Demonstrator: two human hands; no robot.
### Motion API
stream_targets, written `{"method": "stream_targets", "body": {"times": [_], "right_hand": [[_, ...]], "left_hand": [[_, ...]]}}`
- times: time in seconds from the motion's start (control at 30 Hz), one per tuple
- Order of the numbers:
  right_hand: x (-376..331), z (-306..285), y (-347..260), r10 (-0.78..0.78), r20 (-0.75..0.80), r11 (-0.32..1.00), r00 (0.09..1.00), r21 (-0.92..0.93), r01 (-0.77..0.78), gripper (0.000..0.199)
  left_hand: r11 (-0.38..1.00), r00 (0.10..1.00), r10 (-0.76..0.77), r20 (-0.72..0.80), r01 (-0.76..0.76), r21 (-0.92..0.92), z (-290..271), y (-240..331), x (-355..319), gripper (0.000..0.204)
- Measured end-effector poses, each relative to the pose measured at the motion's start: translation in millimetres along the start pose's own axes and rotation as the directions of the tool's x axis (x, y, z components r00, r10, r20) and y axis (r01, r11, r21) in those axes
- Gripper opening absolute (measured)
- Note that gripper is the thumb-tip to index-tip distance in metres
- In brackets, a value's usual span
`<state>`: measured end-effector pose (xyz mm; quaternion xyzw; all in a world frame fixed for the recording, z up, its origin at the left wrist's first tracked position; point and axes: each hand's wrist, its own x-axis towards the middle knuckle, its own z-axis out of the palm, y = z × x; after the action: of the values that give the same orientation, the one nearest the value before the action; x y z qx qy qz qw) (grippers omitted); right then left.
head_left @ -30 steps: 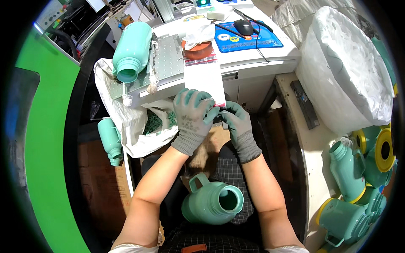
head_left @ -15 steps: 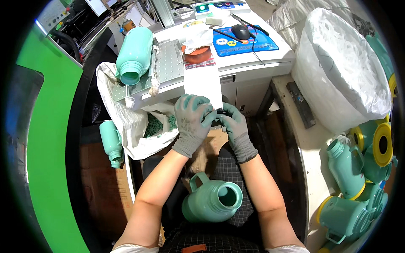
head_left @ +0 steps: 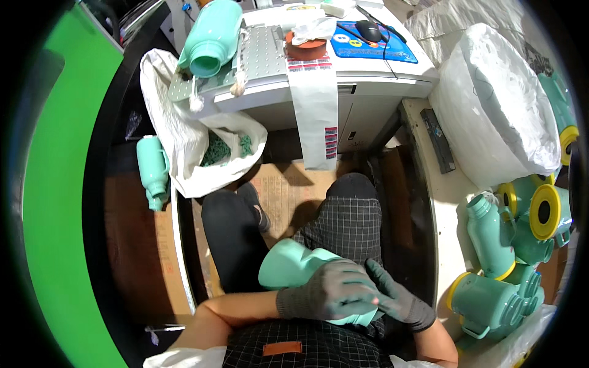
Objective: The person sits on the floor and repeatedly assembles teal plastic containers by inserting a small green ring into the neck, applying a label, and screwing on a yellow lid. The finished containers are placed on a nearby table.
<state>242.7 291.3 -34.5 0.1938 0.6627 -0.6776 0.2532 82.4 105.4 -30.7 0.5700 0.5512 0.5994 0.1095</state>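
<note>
A mint-green plastic jug (head_left: 288, 262) lies tilted across my lap. My left hand (head_left: 343, 289), in a grey-green work glove, is wrapped over the jug's body and hides its middle. My right hand (head_left: 402, 305), gloved alike, is closed at the jug's right end, its fingertips meeting those of the left. What these fingertips hold, if anything, is covered. A small reddish spot shows there. In front, a long white label strip (head_left: 313, 110) hangs over the table edge, with several red printed labels left along its lower right side.
A green bottle (head_left: 211, 46) lies on a perforated metal plate (head_left: 267, 52). An orange tape roll (head_left: 305, 49) sits by a mouse (head_left: 368, 30). A white sack (head_left: 178, 129) holds green scraps. At right are a big plastic bag (head_left: 491, 116) and several green jugs (head_left: 491, 242) with yellow rims.
Both hands have left the label strip and come down to the jug on my lap. The strip now hangs free and longer. The view has tilted downward.
</note>
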Motion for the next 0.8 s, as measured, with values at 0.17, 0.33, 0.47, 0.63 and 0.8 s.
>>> {"method": "stream_targets", "body": {"times": [0.17, 0.33, 0.47, 0.63, 0.8], "right_hand": [[2.0, 45.9, 25.3, -0.142, 0.0, 0.966, 0.99, 0.22, 0.139, 0.117], [17.3, 85.8, 5.0, -0.397, -0.211, 0.917, 0.893, -0.063, 0.393, 0.12], [42.9, 100.3, 21.8, -0.598, -0.157, 0.706, 0.786, -0.568, 0.424, 0.12], [43.2, 103.2, 16.7, -0.59, -0.116, 0.698, 0.799, -0.571, 0.432, 0.117], [47.9, 104.4, 24.6, -0.645, -0.099, 0.652, 0.758, -0.588, 0.478, 0.117]], "left_hand": [[0.974, 0.981, 0.177, -0.085, -0.162, 0.156, -10.6, 17.5, -6.3, 0.026], [0.819, 0.511, -0.547, -0.663, 0.489, -0.299, -96.2, 68.8, -64.4, 0.014], [0.557, 0.158, -0.787, -0.597, 0.599, -0.576, -122.6, 78.6, -90.6, 0.015], [0.557, 0.236, -0.805, -0.544, 0.616, -0.557, -123.7, 89.4, -110.1, 0.014], [0.51, 0.208, -0.842, -0.497, 0.605, -0.611, -124.6, 86.4, -119.3, 0.018]]}}
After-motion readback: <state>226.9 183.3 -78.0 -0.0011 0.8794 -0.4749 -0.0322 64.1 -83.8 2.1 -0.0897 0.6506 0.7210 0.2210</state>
